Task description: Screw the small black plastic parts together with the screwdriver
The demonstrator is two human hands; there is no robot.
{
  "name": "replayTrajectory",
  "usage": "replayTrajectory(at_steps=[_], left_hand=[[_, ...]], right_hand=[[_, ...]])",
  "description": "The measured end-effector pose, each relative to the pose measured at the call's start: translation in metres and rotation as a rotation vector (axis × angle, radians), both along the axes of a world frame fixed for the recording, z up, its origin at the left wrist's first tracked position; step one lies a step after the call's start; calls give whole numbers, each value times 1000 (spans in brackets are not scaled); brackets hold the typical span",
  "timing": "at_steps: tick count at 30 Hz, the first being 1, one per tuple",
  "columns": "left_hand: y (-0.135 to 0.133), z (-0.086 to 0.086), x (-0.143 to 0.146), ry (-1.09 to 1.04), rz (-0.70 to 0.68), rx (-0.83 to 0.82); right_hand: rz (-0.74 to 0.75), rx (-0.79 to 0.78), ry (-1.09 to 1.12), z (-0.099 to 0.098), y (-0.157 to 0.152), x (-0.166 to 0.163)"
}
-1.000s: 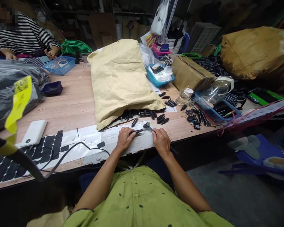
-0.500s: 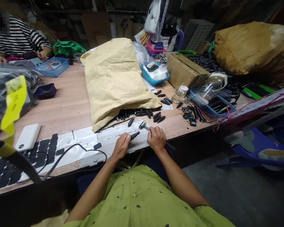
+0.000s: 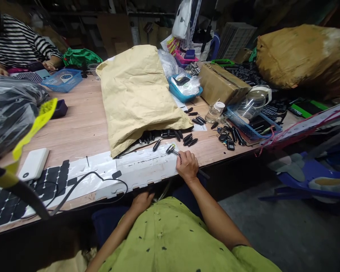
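My right hand (image 3: 187, 165) rests on the table's front edge, closed round the handle of a small hammer (image 3: 170, 149) whose head lies on the white foam mat (image 3: 147, 166). My left hand (image 3: 142, 201) has dropped below the table edge, close to my green shirt; its fingers are hidden under the edge. Several small black cylindrical parts (image 3: 170, 135) lie loose just beyond the mat, spilling from under a big tan paper sack (image 3: 138, 90).
A white power bank (image 3: 34, 164) and a black cable (image 3: 82, 185) lie at the left on black keypad sheets (image 3: 22, 192). Blue baskets (image 3: 251, 126), a cardboard box (image 3: 222, 83) and a clear jar (image 3: 215, 111) crowd the right. A person in a striped top sits far left.
My left hand has left the mat and gone down below the table edge, and the black part it held is no longer on the mat. My right hand and the hammer have stayed put.
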State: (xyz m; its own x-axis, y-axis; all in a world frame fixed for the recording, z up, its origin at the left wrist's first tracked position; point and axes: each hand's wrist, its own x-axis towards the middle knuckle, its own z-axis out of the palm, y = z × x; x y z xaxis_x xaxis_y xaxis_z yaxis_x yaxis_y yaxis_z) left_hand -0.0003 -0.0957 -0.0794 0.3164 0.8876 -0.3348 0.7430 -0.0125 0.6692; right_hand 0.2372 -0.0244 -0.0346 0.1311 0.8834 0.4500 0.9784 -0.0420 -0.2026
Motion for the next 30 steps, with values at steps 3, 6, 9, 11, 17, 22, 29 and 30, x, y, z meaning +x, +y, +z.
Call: replayTrajectory(at_steps=[3, 6, 9, 11, 17, 22, 29, 30], left_hand=[[1, 25, 3, -47, -134, -35], [19, 68, 15, -191, -257, -121], [58, 95, 30, -199, -53, 79], [90, 97, 38, -103, 142, 307], [144, 74, 51, 126, 335, 435], [129, 68, 42, 71, 264, 480], [100, 59, 21, -35, 42, 535], [100, 58, 20, -36, 29, 528]], right_hand=[[5, -9, 11, 0, 0, 0], [6, -14, 12, 0, 0, 0], [3, -13, 5, 0, 0, -1], [2, -5, -6, 0, 0, -1], [7, 19, -17, -2, 3, -3], [5, 14, -10, -2, 2, -5], [29, -32, 45, 0, 3, 3], [37, -37, 69, 1, 3, 5]])
